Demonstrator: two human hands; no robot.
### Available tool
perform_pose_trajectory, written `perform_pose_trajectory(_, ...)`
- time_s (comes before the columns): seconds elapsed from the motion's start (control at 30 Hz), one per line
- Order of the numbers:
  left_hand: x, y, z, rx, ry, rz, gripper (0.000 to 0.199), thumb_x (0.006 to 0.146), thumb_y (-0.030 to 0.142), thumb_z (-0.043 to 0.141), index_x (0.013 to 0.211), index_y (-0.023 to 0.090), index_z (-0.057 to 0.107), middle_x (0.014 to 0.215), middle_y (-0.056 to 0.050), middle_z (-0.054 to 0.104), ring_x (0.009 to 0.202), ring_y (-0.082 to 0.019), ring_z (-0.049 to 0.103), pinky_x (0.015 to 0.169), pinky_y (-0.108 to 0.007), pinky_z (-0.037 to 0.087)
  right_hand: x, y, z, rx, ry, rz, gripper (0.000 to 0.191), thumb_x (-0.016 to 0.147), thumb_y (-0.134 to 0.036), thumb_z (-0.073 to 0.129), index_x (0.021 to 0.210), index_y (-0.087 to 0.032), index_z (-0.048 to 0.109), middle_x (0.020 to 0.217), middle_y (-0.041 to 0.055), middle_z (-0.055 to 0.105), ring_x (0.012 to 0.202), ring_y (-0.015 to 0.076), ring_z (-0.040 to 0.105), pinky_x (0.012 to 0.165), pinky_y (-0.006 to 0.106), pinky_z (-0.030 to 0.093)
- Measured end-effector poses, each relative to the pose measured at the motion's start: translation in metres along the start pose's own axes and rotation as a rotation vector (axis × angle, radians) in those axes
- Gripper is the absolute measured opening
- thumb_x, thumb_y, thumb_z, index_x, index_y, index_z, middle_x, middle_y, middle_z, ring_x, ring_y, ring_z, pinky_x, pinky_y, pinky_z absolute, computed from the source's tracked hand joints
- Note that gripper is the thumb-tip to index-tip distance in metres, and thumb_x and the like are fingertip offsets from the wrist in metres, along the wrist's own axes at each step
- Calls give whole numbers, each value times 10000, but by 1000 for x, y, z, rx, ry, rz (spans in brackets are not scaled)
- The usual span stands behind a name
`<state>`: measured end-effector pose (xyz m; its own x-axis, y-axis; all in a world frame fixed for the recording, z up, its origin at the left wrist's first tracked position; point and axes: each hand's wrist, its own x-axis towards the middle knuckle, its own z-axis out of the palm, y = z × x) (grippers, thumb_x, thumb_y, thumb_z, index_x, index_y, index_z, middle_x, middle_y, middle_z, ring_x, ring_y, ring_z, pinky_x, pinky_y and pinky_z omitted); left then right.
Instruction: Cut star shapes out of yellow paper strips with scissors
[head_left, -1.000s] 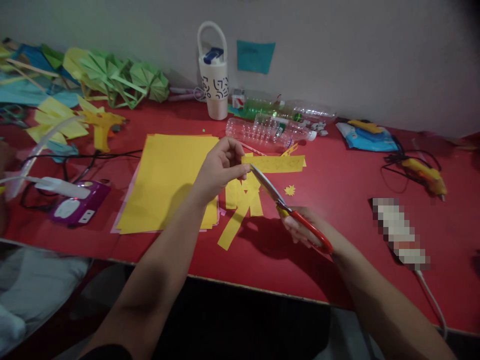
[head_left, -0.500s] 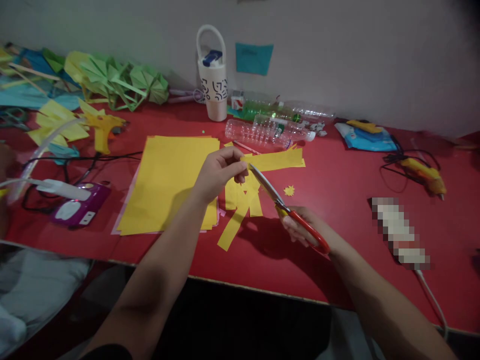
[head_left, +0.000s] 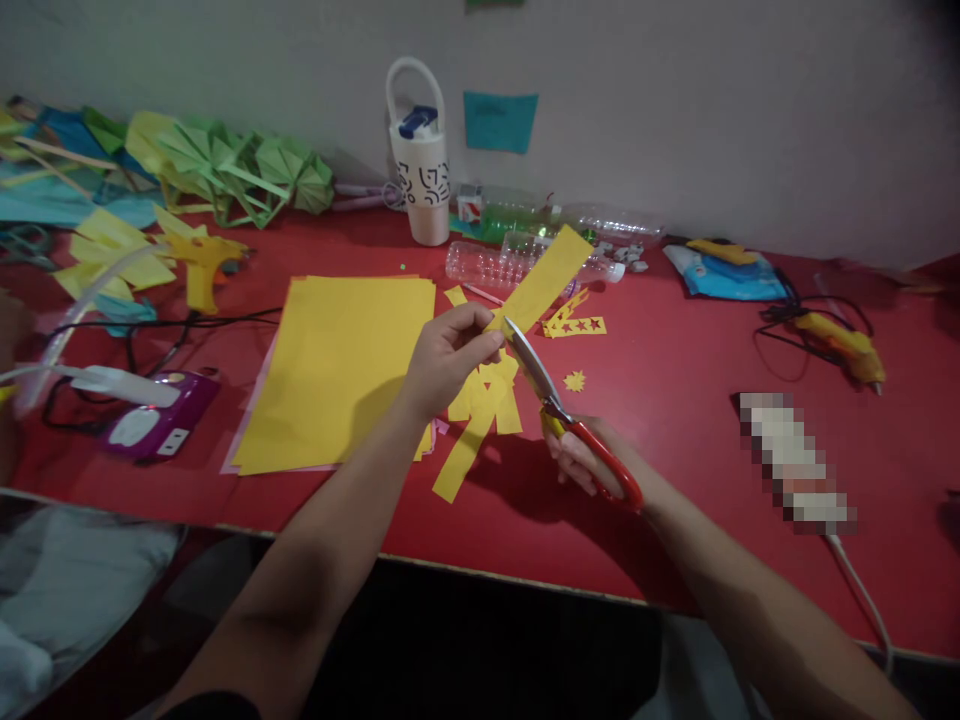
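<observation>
Though narrow, straight-edged yellow paper strip (head_left: 550, 273)

Left hand (head_left: 454, 360) covers the near end of the yellow strip (head_left: 551, 275); whether the tips of the scissors (head_left: 609, 462) touch the paper: cannot tell. Right hand (head_left: 576, 465) partly masked by the red handle. Upper ends of the loose strips (head_left: 465, 465) hidden under the left hand and the held strip. Pink sheet (head_left: 241, 435) mostly covered by the yellow stack (head_left: 345, 370). Clear bottles (head_left: 480, 264) partly behind the strip. Handset-shaped item (head_left: 795, 465) pixelated, unreadable. Green speck (head_left: 403, 267) too small to identify. Cut by frame: green wall piece (head_left: 495, 3), top; dark object (head_left: 951, 515), right; another person's arm (head_left: 9, 400), left.
</observation>
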<state>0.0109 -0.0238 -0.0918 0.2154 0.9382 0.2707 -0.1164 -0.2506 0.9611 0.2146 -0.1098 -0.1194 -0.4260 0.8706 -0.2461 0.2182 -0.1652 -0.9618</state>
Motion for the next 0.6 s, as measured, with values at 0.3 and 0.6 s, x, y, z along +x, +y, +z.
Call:
perform_pose_trajectory(0.3, 2, -4, -2, 50, 24, 64, 158, 689, 241, 642, 589, 206, 525, 650, 10, 487, 639, -119, 490, 590, -262, 456, 1, 1, 3, -3, 5, -12, 588, 786, -809, 501, 680, -233, 448, 390, -113, 382, 312, 73, 345, 512, 303, 528)
perform_pose_trajectory(0.6, 1, -2, 1, -31, 26, 10, 133, 671, 241, 656, 602, 201, 550, 636, 20, 518, 629, -109, 516, 639, -268, 521, 1, -1, 9, 7, 60, 21, 631, 743, -851, 497, 652, -229, 450, 377, -121, 364, 281, 61, 337, 444, 281, 493)
